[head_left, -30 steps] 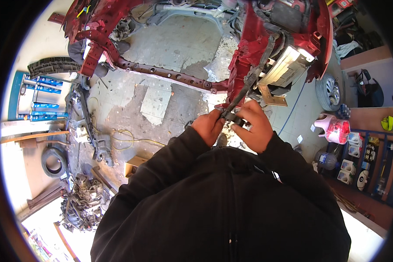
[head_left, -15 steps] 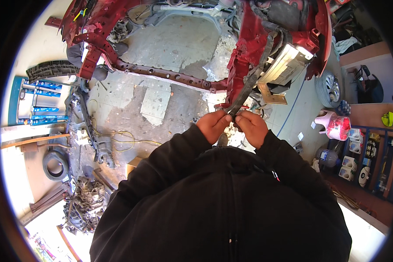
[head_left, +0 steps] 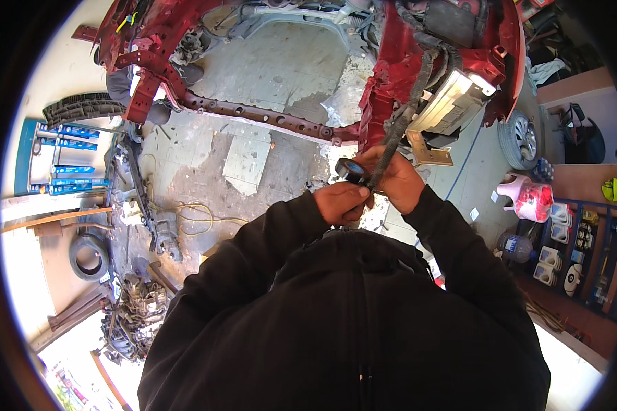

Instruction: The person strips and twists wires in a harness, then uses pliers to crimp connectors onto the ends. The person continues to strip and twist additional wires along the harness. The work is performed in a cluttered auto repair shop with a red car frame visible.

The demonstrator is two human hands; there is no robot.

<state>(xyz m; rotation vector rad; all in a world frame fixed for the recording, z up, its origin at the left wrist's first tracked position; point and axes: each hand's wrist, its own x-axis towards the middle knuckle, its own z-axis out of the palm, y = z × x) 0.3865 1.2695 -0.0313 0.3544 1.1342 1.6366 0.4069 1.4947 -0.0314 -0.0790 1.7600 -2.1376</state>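
A long bundle of car wiring (head_left: 395, 133), wrapped in black, runs down from the red car body to my hands. My left hand (head_left: 341, 203) is closed, its thumb and fingers pinching the lower end of the bundle. My right hand (head_left: 397, 182) is curled around behind the bundle. Its fingers reach left to a roll of black tape (head_left: 350, 169), which sits just above my left hand and seems held by them. The right fingertips are partly hidden behind the bundle and the roll.
Ahead stands a stripped red car front with a perforated crossbar (head_left: 267, 120). A metal box-like part (head_left: 452, 103) hangs at its right. A wheel (head_left: 519, 140), a pink-and-white jug (head_left: 528, 195) and shelving are to the right. An engine (head_left: 136, 318) and a tire (head_left: 88, 257) lie left.
The tape roll has come into view above my left hand. My right hand has moved from pinching the bundle's end to up and around behind it. My left hand stays near the end.
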